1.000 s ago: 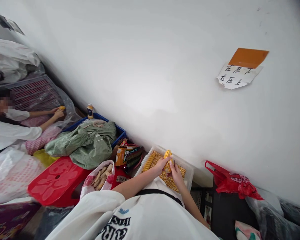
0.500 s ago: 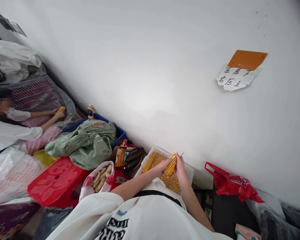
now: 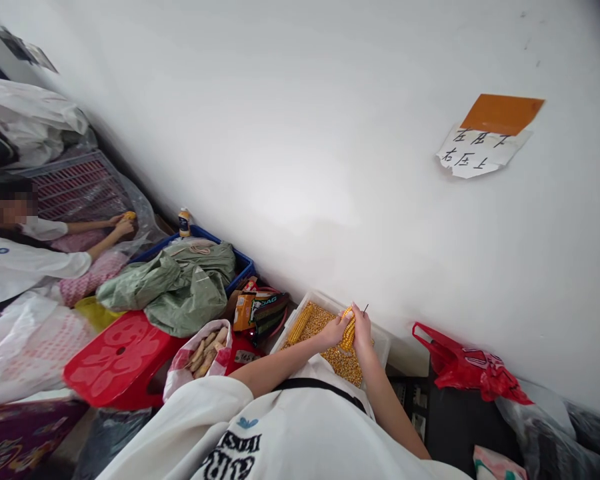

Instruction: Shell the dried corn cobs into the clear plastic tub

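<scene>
Both my hands hold one yellow corn cob (image 3: 349, 327) above a clear plastic tub (image 3: 383, 339) filled with loose corn kernels. My left hand (image 3: 334, 331) grips the cob from the left side. My right hand (image 3: 362, 331) wraps it from the right, and a thin dark point sticks up above its fingers. A second whole cob (image 3: 300, 323) lies in the tub's left part.
A bag of bare cobs (image 3: 205, 353) stands left of the tub, beside a red stool (image 3: 117, 353), snack packets (image 3: 258, 312) and a blue crate under green sacks (image 3: 180, 280). Another person (image 3: 25, 257) sits at far left holding corn. A red plastic bag (image 3: 467, 370) lies at right.
The cob has turned from upright to slanted in my hands, and my right hand has moved up along its right side. The view has shifted slightly.
</scene>
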The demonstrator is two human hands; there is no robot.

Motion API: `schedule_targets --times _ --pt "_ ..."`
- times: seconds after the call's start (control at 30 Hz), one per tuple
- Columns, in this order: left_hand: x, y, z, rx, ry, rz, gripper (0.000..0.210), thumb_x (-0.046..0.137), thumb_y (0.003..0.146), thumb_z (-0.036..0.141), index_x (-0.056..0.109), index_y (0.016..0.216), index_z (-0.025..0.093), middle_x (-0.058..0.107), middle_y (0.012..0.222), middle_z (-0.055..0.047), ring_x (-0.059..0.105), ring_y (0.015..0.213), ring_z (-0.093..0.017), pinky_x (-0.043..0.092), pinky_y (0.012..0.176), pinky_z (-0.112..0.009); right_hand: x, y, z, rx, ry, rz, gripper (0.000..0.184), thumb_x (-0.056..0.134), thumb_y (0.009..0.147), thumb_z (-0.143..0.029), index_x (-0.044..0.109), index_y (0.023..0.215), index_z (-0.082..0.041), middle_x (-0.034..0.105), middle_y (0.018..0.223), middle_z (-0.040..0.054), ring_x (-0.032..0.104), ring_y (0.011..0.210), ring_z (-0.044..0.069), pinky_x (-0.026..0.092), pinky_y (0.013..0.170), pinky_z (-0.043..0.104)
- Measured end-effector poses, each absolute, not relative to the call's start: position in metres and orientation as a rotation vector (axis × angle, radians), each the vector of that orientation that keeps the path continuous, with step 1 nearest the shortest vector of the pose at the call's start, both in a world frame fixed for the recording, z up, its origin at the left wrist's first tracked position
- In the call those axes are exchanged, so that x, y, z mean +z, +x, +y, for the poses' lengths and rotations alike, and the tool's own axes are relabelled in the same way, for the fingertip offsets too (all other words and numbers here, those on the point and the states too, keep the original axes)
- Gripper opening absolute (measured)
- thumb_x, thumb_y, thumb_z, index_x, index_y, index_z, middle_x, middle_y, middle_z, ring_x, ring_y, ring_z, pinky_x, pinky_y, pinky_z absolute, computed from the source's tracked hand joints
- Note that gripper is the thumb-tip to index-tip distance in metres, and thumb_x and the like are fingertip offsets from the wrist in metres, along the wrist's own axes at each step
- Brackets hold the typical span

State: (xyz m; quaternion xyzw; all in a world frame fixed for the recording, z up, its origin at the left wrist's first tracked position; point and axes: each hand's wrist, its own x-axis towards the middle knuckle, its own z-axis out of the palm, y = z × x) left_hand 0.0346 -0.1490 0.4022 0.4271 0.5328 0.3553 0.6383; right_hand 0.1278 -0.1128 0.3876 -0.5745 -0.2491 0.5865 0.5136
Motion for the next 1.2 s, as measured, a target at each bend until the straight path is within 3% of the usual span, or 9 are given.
schedule_targets --times 0.13,0.23,0.4,0.6,0.8,1.03,1.2 --pt "0.407 0.035 -0.147 0.848 0.904 1.145 0.057 0.036 0.088 0.051 0.053 0.12 0.008 0.06 0.118 -0.015 0.053 0.112 -0.025 0.039 0.098 -0.037 0.388 0.129 -0.11 1.456 -1.383 -0.562 0.031 0.069 0.063 -0.04 0.052 0.077 -0.018 0.063 0.069 -0.0005 0.061 0.06 0.015 0.051 0.056 0.026" --pt "0.412 0.036 -0.146 0.821 0.73 1.043 0.056 0.033 0.088 0.055 0.054 0.117 0.013 0.063 0.109 -0.013 0.06 0.099 -0.027 0.048 0.085 -0.042 0.387 0.131 -0.105 1.449 -1.387 -0.551 0.03 0.067 0.065 -0.042 0.052 0.077 -0.019 0.061 0.063 -0.0012 0.06 0.055 0.016 0.05 0.051 0.026" --pt "0.42 0.032 -0.149 0.76 0.719 1.086 0.057 0.052 0.077 0.058 0.048 0.117 0.017 0.057 0.114 -0.015 0.061 0.091 -0.028 0.054 0.067 -0.042 0.383 0.136 -0.095 1.401 -1.399 -0.505 0.033 0.065 0.066 -0.046 0.051 0.077 -0.018 0.063 0.066 0.0008 0.061 0.057 0.017 0.05 0.05 0.027" --pt "0.419 0.032 -0.15 0.706 0.845 1.198 0.055 0.036 0.084 0.06 0.049 0.11 0.014 0.055 0.11 -0.018 0.059 0.092 -0.029 0.055 0.061 -0.039 0.376 0.137 -0.092 1.382 -1.422 -0.559 0.034 0.063 0.066 -0.047 0.05 0.076 -0.017 0.063 0.063 0.0018 0.062 0.056 0.018 0.048 0.047 0.026" --pt "0.415 0.033 -0.147 0.723 0.823 1.216 0.061 0.028 0.085 0.063 0.047 0.117 0.015 0.06 0.093 -0.013 0.061 0.067 -0.023 0.052 0.06 -0.04 0.379 0.133 -0.088 1.316 -1.407 -0.555 0.035 0.065 0.064 -0.045 0.05 0.081 -0.018 0.064 0.065 0.0006 0.061 0.055 0.017 0.048 0.047 0.026" --pt "0.417 0.022 -0.141 0.699 0.877 1.048 0.058 0.045 0.079 0.061 0.047 0.121 0.021 0.053 0.118 -0.012 0.055 0.099 -0.027 0.053 0.06 -0.032 0.378 0.138 -0.08 1.395 -1.357 -0.465 0.034 0.064 0.066 -0.045 0.05 0.079 -0.017 0.065 0.066 0.0015 0.062 0.057 0.017 0.051 0.052 0.028" --pt "0.399 0.026 -0.139 0.722 0.984 1.069 0.063 0.034 0.083 0.063 0.043 0.125 0.017 0.056 0.101 -0.013 0.059 0.081 -0.024 0.05 0.054 -0.032 0.378 0.138 -0.078 1.457 -1.335 -0.437 0.033 0.063 0.067 -0.045 0.05 0.075 -0.017 0.064 0.062 0.0023 0.061 0.054 0.017 0.051 0.052 0.029"
